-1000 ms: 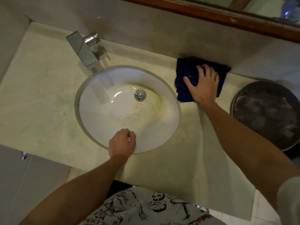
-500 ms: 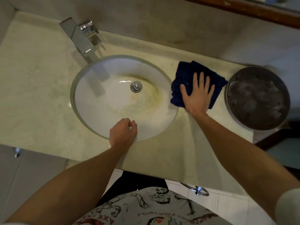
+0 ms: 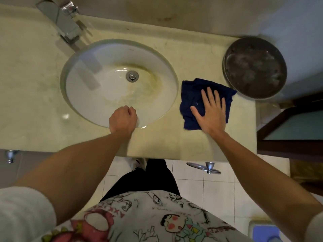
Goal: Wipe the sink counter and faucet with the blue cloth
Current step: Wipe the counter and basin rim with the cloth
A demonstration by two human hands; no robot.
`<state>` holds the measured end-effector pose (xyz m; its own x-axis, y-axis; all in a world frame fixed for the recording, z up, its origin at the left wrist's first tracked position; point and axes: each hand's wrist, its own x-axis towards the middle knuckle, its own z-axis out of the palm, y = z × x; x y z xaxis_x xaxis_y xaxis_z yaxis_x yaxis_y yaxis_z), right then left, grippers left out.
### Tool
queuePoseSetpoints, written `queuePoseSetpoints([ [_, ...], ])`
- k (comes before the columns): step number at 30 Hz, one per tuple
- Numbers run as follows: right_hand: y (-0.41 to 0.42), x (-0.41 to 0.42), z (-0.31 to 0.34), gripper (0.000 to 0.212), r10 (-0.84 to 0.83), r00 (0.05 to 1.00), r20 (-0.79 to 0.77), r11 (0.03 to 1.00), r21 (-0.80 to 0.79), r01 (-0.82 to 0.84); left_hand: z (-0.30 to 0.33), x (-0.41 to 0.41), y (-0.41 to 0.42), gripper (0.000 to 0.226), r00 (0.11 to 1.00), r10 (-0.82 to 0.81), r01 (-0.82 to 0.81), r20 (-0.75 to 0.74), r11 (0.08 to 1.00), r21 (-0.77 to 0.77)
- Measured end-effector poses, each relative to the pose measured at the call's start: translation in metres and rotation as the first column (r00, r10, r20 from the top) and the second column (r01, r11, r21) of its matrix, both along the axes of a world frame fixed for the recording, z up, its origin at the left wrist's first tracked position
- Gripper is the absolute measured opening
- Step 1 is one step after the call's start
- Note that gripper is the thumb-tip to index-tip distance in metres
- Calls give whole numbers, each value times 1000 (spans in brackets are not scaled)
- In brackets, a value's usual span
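Note:
A dark blue cloth [image 3: 189,95] lies flat on the cream stone counter [image 3: 31,84], just right of the white oval sink [image 3: 97,95]. My right hand [image 3: 210,110] presses on the cloth with its palm down and fingers spread. My left hand [image 3: 122,120] is closed in a fist and rests on the sink's near rim, holding nothing. The chrome faucet [image 3: 63,21] stands at the back left of the sink, far from both hands.
A round dark metal basin [image 3: 254,67] with cloudy water sits at the counter's right end, close to the cloth. A dark wooden frame [image 3: 286,130] lies beyond the counter's right edge. Tiled floor and a metal fitting [image 3: 206,167] show below the front edge.
My right hand has slid the cloth from the back wall toward the counter's front, along the sink's right side. My left fist has stayed on the rim.

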<state>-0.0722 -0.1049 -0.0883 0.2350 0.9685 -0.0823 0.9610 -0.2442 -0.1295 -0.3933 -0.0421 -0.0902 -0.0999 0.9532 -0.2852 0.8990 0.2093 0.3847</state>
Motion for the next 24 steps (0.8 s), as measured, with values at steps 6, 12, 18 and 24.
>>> queuePoseSetpoints([
  [6,-51,68,2,75,-69,998,4,998,2,69,-5,-1,1,46,1000,-13,13,2,1000,23],
  [12,-72,113,13,71,-131,990,-44,989,58,133,-9,-2,2,44,1000,-25,25,5,999,47],
  [18,-51,87,5,60,-332,943,-14,928,176,329,-11,-2,4,43,999,-36,37,-20,998,47],
  [24,-61,91,1,63,-263,964,-31,955,132,265,-13,-3,6,44,999,-41,43,-34,998,42],
])
